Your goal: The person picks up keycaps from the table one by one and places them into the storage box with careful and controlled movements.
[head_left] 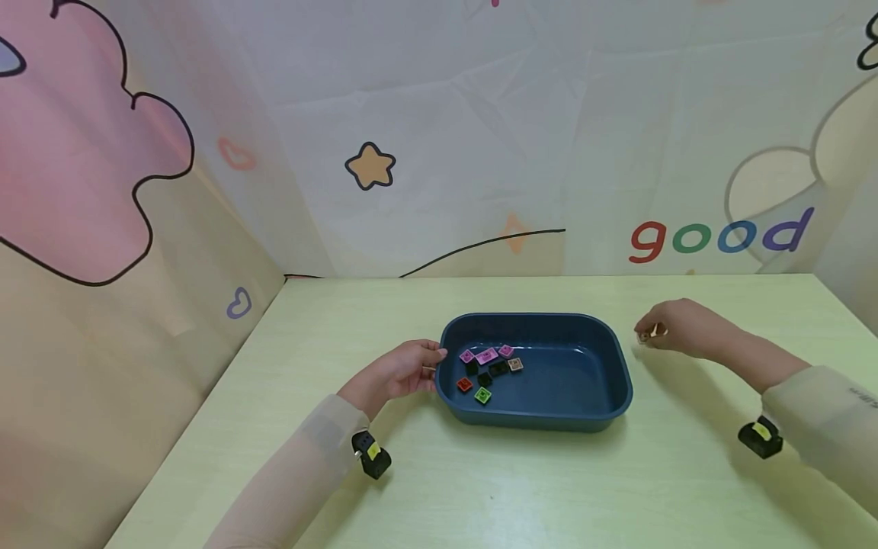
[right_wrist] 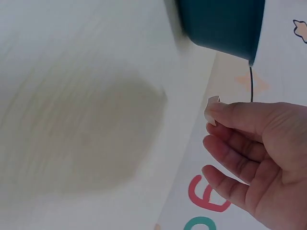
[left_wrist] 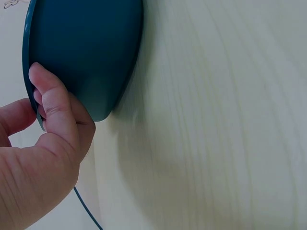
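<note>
A dark blue plastic tub (head_left: 569, 385) with rounded corners rests on the table. My left hand (head_left: 405, 370) grips its left rim, thumb on one side of the wall and fingers on the other, as the left wrist view shows. Beyond the tub's right end, my right hand (head_left: 686, 329) pinches a small beige piece (right_wrist: 211, 110) between thumb and fingertip, apart from the tub. Fingers hide much of that piece. In the tub's left half lie several small building bricks: pink (head_left: 486, 356), black (head_left: 498, 368), tan (head_left: 515, 364), red (head_left: 464, 385) and bright green (head_left: 483, 395).
The pale wood-grain table (head_left: 480, 488) extends around the tub on every side. A printed cloth (head_left: 466, 152) with a star and the word "good" hangs behind it and along the left side. Dark wrist devices (head_left: 761, 437) sit below both sleeves.
</note>
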Tool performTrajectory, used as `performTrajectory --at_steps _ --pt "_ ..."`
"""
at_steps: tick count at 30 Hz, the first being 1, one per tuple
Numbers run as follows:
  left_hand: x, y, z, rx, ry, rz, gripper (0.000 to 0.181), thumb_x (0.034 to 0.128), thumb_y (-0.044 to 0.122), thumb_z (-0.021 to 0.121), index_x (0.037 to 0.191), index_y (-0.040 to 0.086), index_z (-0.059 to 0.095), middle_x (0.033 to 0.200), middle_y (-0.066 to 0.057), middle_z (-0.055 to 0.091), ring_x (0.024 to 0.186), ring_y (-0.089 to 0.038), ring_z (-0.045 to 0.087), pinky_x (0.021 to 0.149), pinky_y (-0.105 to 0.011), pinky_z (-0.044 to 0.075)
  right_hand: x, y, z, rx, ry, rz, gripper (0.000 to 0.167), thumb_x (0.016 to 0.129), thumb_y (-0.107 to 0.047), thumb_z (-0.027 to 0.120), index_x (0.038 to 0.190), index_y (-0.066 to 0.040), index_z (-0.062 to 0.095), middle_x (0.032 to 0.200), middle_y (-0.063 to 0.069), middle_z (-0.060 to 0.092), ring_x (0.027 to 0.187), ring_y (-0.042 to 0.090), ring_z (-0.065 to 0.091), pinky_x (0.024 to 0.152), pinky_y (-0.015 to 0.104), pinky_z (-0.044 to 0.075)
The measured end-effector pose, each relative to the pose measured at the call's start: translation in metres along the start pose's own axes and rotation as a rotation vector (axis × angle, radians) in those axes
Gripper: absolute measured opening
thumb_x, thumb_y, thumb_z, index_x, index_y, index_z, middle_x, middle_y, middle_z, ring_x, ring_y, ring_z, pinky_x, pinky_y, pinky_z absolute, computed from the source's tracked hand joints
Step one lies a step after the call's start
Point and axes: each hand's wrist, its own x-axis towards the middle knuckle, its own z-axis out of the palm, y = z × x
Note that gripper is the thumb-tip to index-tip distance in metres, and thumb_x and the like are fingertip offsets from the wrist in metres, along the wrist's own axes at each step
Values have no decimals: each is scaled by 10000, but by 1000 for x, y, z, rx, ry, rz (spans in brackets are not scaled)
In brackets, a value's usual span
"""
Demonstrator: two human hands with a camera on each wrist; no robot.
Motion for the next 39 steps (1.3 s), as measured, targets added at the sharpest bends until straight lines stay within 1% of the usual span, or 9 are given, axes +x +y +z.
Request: performTrajectory --at_steps 7,13,19,24,29,35,39 --pt "0 0 0 -1 3 -10 216 1095 158 453 1259 21 487 845 -19 549 700 -126 529 586 -170 518 -2 -8 -18 -13 17 -14 171 869 -34 761 1027 32 765 914 40 755 809 157 655 709 303 565" --pt "-2 1 0 2 16 -13 210 1093 156 460 1252 22 494 842 -22 545 712 -136 521 589 -173 513 -2 -13 -33 -20 26 -13 183 872 -35 765 1044 26 764 925 33 756 825 163 666 708 280 562" --pt "-1 1 0 0 11 -12 214 1094 153 457 1258 19 486 842 -18 546 711 -131 524 587 -170 516 -1 -16 -40 -17 17 9 207 869 -39 770 1069 12 764 944 39 763 840 151 661 695 248 558" --pt "-1 2 1 -5 8 -16 186 1094 150 455 1233 31 488 828 -15 549 696 -124 527 581 -169 518 0 -17 -45 -24 8 19 208 873 -53 767 1071 11 763 945 42 760 835 145 647 702 273 560" --pt "-1 0 1 -6 3 -4 169 1095 150 449 1210 33 490 826 -13 546 692 -124 522 584 -172 516 -1 -18 -49 -40 4 11 199 876 -54 763 1067 2 766 939 22 758 829 135 645 700 263 547" --pt "-1 0 1 0 4 -4 165 1094 150 452 1204 36 498 829 -14 541 701 -129 520 586 -170 513 0 -21 -57 -56 6 1 207 877 -45 762 1078 6 759 937 23 755 835 144 649 716 293 567" --pt "-1 1 1 0 1 2 155 1094 150 451 1193 40 499 825 -12 540 701 -128 519 584 -168 512 2 -25 -62 -58 -3 -2 217 877 -45 764 1088 5 756 950 29 758 841 145 656 710 280 566"
